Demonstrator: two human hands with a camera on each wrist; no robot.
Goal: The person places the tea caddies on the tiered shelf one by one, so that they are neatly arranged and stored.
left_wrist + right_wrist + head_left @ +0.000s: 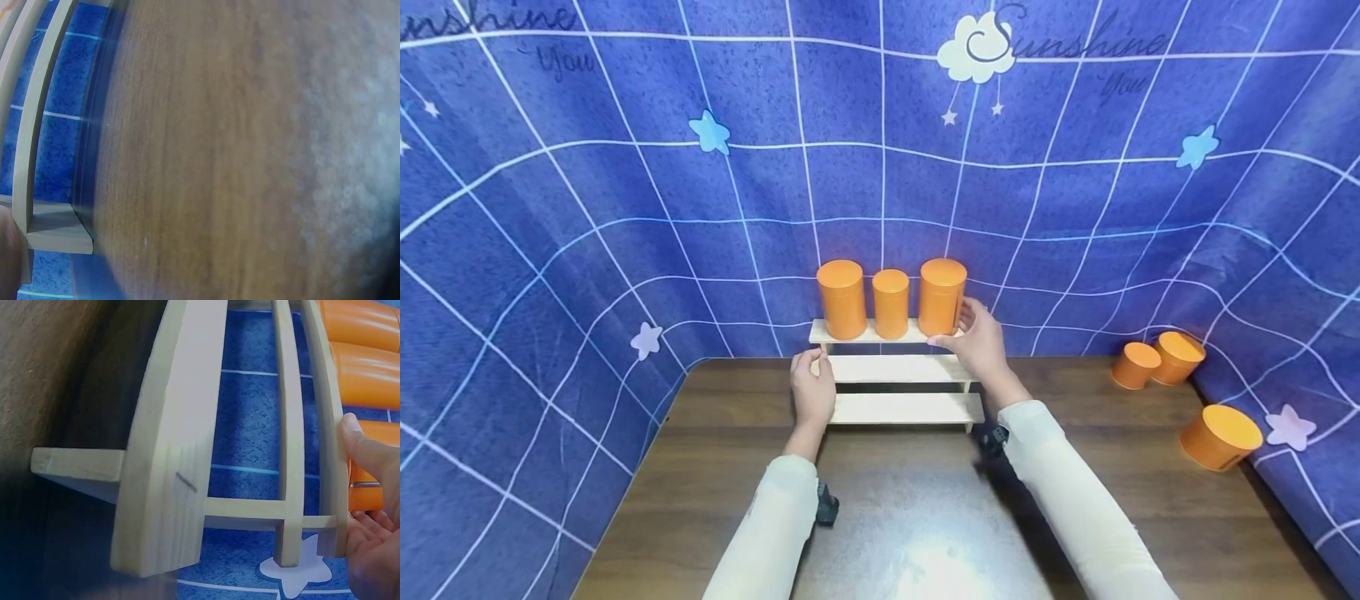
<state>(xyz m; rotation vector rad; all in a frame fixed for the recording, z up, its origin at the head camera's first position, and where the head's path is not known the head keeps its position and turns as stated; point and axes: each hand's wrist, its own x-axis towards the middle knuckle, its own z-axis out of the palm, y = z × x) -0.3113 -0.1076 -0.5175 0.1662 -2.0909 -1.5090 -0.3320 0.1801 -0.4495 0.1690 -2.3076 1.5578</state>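
Head view first, sweeping from the left: the left hand (812, 390) sits at the left end of the wooden stepped rack (898, 407), its fingers (806, 360) curled in against the middle step's edge, thumb tip close to them. One rack, three steps, standing at the back of the brown counter (715, 467) against the blue star-print cloth (625, 183).

Up on the top step, three orange tins stand upright in a row: a left tin (842, 298), a shorter middle tin (891, 303), and the right tin (942, 296). The right hand (979, 340) is on that last one, thumb and fingers wrapped round its lower right side; the tin's base rests on the step.

Further right, three more orange tins lie on the counter by the cloth: two close together (1157, 360) and a bigger one (1221, 437) nearer the front. Six tins in all.

Right wrist view confirms it: the thumb (369, 450) presses along the tin just behind the top step's edge. Left wrist view shows only counter and rack.
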